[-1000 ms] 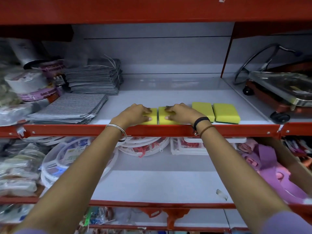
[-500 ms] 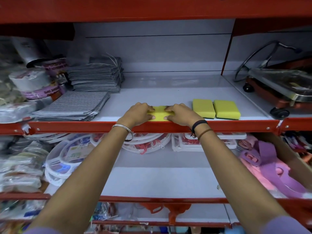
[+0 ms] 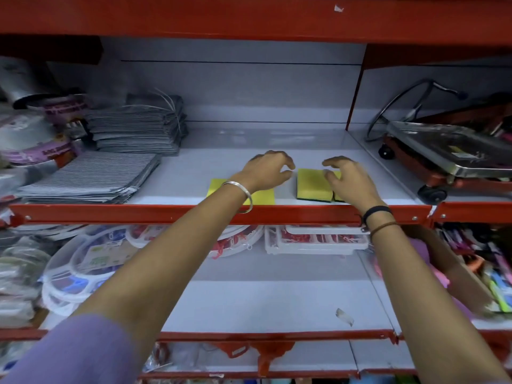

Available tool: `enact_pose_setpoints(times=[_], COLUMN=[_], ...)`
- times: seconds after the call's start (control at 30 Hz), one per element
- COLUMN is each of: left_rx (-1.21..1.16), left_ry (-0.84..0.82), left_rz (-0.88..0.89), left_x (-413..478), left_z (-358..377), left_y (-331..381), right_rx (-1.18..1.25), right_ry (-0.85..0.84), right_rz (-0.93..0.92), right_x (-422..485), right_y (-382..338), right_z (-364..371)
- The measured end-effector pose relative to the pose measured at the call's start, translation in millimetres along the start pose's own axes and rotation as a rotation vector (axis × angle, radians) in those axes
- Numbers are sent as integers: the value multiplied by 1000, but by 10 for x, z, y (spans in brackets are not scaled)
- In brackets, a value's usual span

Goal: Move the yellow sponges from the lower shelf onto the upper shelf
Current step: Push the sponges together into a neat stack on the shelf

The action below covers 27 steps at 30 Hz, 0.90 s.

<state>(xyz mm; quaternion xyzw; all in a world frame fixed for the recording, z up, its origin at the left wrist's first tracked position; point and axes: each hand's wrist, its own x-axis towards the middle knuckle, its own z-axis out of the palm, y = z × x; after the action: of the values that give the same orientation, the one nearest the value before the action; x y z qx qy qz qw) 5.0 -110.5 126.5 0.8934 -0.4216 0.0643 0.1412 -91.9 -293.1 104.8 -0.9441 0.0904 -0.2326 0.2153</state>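
Note:
Yellow sponges lie near the front of the upper shelf [image 3: 194, 212]. A flat yellow pair [image 3: 263, 196] sits partly under my left wrist. To its right stands a yellow sponge with a green underside [image 3: 313, 184], and another sponge [image 3: 338, 196] is mostly hidden by my right hand. My left hand [image 3: 267, 171] hovers between the left pair and the middle sponge, fingers curled and apart, holding nothing. My right hand [image 3: 350, 180] is spread over the rightmost sponge, its fingertips at the middle sponge's edge. The lower shelf [image 3: 277, 303] shows no yellow sponge.
Stacks of grey striped cloths [image 3: 91, 178] and tape rolls [image 3: 33, 145] fill the upper shelf's left. A red upright divides off a metal trolley [image 3: 448, 151] on the right. White plastic trays [image 3: 315, 239] and round lids [image 3: 83, 261] sit at the lower shelf's back and left.
Both hands have let go of the two sponges they pressed together at the shelf's front and moved right, toward the other pair of sponges. Their fingers are now apart.

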Motion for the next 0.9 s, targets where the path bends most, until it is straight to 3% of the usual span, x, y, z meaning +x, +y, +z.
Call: enact_pose_setpoints(times=[0.23,0.9], left_rx=[34,116], left_ry=[-264,-220], left_rz=[32,29], left_x=[447,-68], left_z=[232,93], left_y=[244,5], right_rx=[-165,-70], right_ry=[-245,-366], right_rz=[269,67], right_x=[38,-45], right_y=[422,76], right_z=[-119,32])
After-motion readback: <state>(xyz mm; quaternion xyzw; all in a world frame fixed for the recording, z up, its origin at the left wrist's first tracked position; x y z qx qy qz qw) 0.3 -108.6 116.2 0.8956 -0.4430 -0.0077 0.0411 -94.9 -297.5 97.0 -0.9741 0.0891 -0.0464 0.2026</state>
